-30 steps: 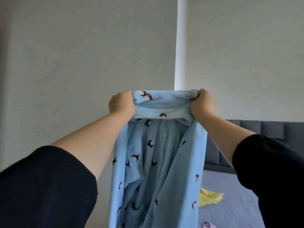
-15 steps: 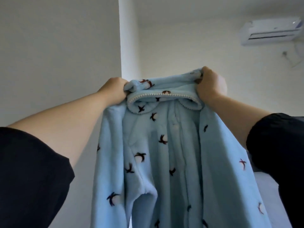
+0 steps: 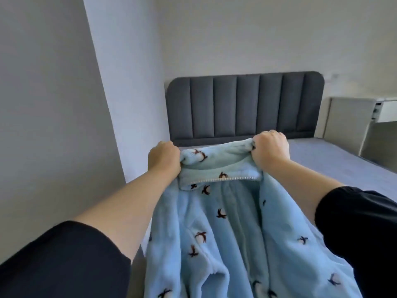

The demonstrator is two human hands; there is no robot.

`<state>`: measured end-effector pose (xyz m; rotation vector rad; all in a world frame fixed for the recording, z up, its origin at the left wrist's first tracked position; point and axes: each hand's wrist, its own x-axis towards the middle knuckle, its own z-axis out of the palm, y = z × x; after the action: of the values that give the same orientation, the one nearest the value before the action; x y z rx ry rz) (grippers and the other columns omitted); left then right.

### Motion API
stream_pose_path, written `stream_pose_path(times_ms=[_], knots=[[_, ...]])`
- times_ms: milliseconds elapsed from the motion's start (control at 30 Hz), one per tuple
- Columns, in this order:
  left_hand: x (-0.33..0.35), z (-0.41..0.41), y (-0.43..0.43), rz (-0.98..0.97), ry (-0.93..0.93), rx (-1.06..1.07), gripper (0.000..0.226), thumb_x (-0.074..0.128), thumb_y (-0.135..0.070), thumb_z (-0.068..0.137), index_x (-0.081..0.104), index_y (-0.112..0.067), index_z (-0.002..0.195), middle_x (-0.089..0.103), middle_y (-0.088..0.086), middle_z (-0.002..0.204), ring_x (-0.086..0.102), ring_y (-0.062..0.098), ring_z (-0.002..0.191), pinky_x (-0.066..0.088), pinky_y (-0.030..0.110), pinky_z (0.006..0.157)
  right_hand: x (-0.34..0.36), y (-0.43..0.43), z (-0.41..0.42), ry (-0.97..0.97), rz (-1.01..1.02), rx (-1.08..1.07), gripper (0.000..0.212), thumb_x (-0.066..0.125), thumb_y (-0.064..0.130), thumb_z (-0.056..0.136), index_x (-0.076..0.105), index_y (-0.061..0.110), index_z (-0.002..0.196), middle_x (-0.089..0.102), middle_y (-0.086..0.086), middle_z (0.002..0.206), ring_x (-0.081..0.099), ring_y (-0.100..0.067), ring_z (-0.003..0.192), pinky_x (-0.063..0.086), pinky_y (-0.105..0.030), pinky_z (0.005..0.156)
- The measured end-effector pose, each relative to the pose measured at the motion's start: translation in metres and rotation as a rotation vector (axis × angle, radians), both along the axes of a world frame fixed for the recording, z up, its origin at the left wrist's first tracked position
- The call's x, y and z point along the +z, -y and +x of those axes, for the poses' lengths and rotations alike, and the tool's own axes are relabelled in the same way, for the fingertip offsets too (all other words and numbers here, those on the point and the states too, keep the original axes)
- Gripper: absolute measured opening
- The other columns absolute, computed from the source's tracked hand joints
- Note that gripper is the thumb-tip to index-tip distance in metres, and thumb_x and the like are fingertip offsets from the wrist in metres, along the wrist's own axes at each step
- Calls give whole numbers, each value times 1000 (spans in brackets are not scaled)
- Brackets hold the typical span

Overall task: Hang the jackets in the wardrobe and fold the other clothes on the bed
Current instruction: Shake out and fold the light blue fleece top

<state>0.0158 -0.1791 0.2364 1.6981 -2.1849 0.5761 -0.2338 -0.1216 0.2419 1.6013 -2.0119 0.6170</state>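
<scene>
A light blue fleece top [image 3: 227, 222] with small dark bird shapes hangs in front of me, collar uppermost. My left hand [image 3: 165, 160] grips the left end of the collar, fingers curled round the fabric. My right hand [image 3: 271, 149] grips the right end the same way. The collar is stretched between both hands, and the body of the garment drops out of view at the bottom. Behind it lies the bed [image 3: 335, 166] with a grey-blue sheet.
A dark grey padded headboard [image 3: 245, 104] stands against the back wall. A pale wall corner [image 3: 120, 100] juts out on the left beside the bed. A light bedside unit [image 3: 348, 121] and a white desk with a drawer [image 3: 386, 110] stand at the right.
The view has dropped from the wall and air conditioner down to the bed and headboard. Both hands have come lower with the blue top, still gripping its collar.
</scene>
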Motion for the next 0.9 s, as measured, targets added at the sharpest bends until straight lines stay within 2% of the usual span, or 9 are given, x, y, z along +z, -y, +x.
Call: stream_pose_path(times_ms=[167, 233, 333, 433, 500, 567, 667, 767, 900], knots=[[-121, -13, 45, 464, -191, 165, 28, 51, -18, 90, 60, -11, 115, 61, 8, 117, 58, 28, 110, 41, 31, 74, -116, 62, 5, 381, 228, -96, 9, 46, 7, 88, 52, 9, 81, 63, -15, 93, 47, -29, 72, 38, -33, 61], [-150, -13, 60, 653, -345, 224, 23, 55, -14, 87, 61, -4, 107, 66, 10, 97, 63, 27, 95, 45, 29, 67, -146, 82, 8, 520, 325, -125, 11, 44, 2, 87, 55, 6, 87, 64, -17, 95, 53, -30, 76, 44, -35, 63], [-173, -19, 87, 866, -868, 320, 13, 53, -4, 90, 61, 5, 88, 64, 15, 56, 62, 24, 50, 50, 26, 46, -178, 102, 10, 731, 405, -107, 15, 39, -3, 86, 52, 6, 84, 64, -17, 84, 63, -32, 73, 54, -39, 61], [-188, -27, 125, 809, -1308, 314, 18, 50, -6, 92, 63, 4, 100, 66, 24, 85, 64, 32, 70, 56, 39, 73, -187, 129, 4, 634, 280, -69, 14, 38, 2, 92, 51, 6, 91, 53, -12, 86, 50, -28, 74, 36, -31, 56], [-191, -30, 147, 692, -1247, 133, 25, 46, -10, 92, 66, -2, 105, 67, 18, 99, 64, 33, 90, 54, 38, 82, -180, 148, -2, 515, 159, -13, 17, 37, 5, 94, 51, 7, 104, 52, -9, 84, 50, -28, 74, 33, -31, 56], [-192, -34, 160, 623, -1119, -73, 30, 41, -15, 94, 64, -11, 113, 65, 7, 103, 60, 28, 96, 46, 27, 74, -175, 165, -9, 492, 129, 61, 31, 39, 8, 95, 46, 12, 126, 54, -9, 89, 56, -30, 82, 39, -31, 62], [-213, -37, 162, 707, -1077, -273, 59, 41, -17, 97, 20, -28, 151, 40, 1, 147, 50, 21, 119, 36, 23, 79, -198, 174, -10, 453, 404, 89, 75, 46, 14, 95, -2, 21, 152, 40, -10, 145, 45, -29, 127, 39, -40, 101], [-274, -30, 134, 809, -719, -163, 79, 49, -22, 94, -3, -32, 152, 15, -1, 159, 39, 21, 130, 41, 32, 93, -260, 152, 10, 294, 571, 21, 76, 43, 21, 96, -8, 20, 152, -4, -3, 161, -2, -21, 148, 4, -48, 119], [-367, -1, 62, 923, -283, 9, 71, 40, -38, 97, -3, -26, 152, -7, 3, 160, 1, 27, 147, 9, 49, 117, -369, 85, 63, 245, 851, 96, 72, 41, 37, 96, -2, 20, 151, -15, -5, 159, -9, -22, 147, 4, -48, 117]])
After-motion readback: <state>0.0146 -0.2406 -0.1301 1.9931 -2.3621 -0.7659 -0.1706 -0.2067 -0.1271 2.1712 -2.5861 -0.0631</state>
